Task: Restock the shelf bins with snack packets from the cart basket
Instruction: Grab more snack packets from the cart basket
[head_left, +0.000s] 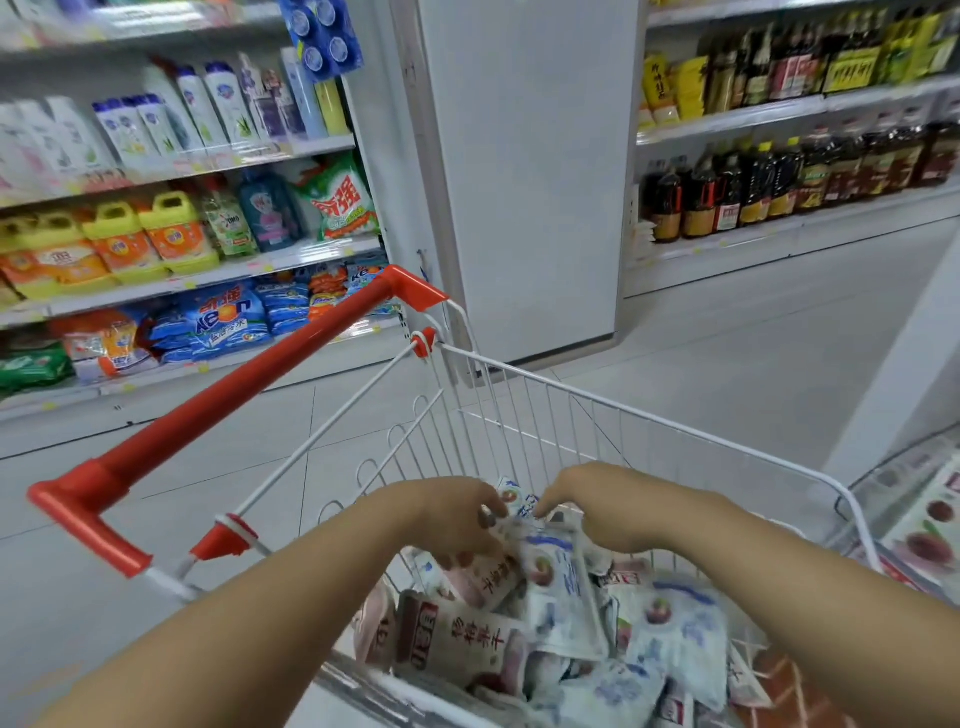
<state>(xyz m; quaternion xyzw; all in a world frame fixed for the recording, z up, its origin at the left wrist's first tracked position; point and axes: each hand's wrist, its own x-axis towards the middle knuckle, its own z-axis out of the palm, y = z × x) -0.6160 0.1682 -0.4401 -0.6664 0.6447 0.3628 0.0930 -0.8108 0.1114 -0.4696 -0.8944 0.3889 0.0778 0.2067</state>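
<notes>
While shelves (171, 171) of detergent fill the upper left of the frame, the cart (649, 417) sits at lower centre with packets (457, 639) heaped inside; the left hand (452, 519) and right hand (602, 512) each grip the topmost packets, mid-frame.

We stand on a pale tiled floor (727, 364). A white pillar (530, 182) rises ahead. To its left run the detergent shelves (208, 283), stacked with bags and jugs. To its right, the bottle shelves (779, 111) carry dark bottles. The light is even.
</notes>
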